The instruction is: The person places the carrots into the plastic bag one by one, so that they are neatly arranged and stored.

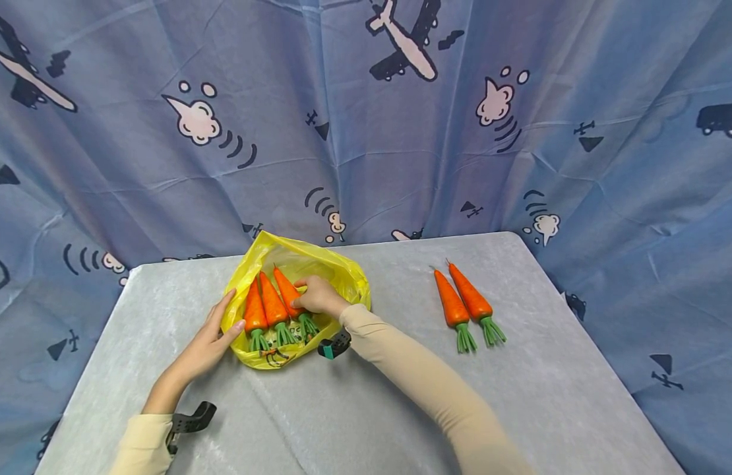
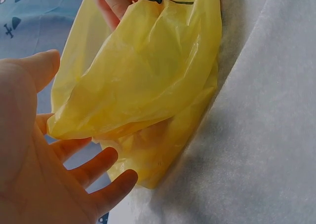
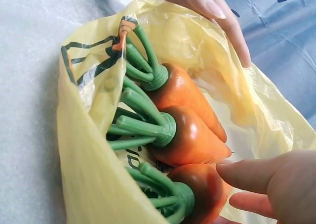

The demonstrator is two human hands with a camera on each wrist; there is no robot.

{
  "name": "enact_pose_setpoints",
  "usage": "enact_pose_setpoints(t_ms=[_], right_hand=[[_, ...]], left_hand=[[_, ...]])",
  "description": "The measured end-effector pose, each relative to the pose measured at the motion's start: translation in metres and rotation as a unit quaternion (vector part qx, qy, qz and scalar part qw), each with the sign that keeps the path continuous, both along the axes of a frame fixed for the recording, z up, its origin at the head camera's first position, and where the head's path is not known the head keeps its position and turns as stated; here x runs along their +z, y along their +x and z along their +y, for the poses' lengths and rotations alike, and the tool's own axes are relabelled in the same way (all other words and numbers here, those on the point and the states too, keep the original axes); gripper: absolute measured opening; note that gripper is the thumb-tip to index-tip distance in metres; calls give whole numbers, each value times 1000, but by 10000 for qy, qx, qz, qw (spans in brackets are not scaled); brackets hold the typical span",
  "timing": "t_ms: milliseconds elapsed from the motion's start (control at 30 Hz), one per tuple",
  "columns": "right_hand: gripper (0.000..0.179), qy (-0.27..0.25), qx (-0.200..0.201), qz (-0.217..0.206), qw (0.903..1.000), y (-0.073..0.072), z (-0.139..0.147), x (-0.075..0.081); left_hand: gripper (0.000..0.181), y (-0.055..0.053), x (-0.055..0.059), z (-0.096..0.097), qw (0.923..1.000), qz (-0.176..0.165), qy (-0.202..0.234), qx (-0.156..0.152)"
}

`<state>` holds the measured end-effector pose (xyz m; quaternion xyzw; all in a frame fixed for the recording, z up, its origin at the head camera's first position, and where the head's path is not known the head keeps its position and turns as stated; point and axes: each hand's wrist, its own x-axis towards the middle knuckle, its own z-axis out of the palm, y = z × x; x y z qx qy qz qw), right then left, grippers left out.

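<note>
A yellow plastic bag [image 1: 355, 280] lies on the table with its mouth open, three orange carrots with green stems inside it. The left carrot [image 1: 255, 311] and middle carrot [image 1: 274, 307] lie side by side. Reaching into the bag, my right hand [image 1: 322, 296] pinches the rightmost carrot [image 3: 200, 192] between thumb and fingers. My left hand [image 1: 204, 344] is at the bag's left edge, fingers spread and loosely bent against the outside of the plastic [image 2: 138, 80]. Its thumb stands apart from the fingers in the left wrist view.
Two more carrots lie side by side on the table's right part, the nearer-left carrot [image 1: 452, 300] and its neighbour [image 1: 471, 293]. The grey-white table [image 1: 366, 415] ends at a blue printed curtain [image 1: 372, 132] behind it.
</note>
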<state>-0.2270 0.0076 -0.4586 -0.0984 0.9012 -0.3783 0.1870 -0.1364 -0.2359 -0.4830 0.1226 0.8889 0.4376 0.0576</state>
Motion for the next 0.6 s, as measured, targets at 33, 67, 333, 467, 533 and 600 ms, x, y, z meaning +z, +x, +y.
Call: enact_pose_setpoints(t_ms=[33,67,333,467,533,600], right_hand=[[52,5,-2,12,10000,0,0,0],[53,-5,-5,23,10000,0,0,1],[55,-75,-21,32,10000,5,3,12],[56,-179,80,123,9997,12,7,25],[55,-214,162,223,9994,15,10,32],[54,-230,235,321,9989,19,14,40]], left_hand=[[73,0,0,0,10000,0,-3,1],[73,0,0,0,10000,1,-8,1],[74,1,2,0,10000,-39,-19,9],[74,1,3,0,10000,-48,2,-16],[74,1,3,0,10000,-51,10,-28],[74,1,3,0,10000,-52,11,-33]])
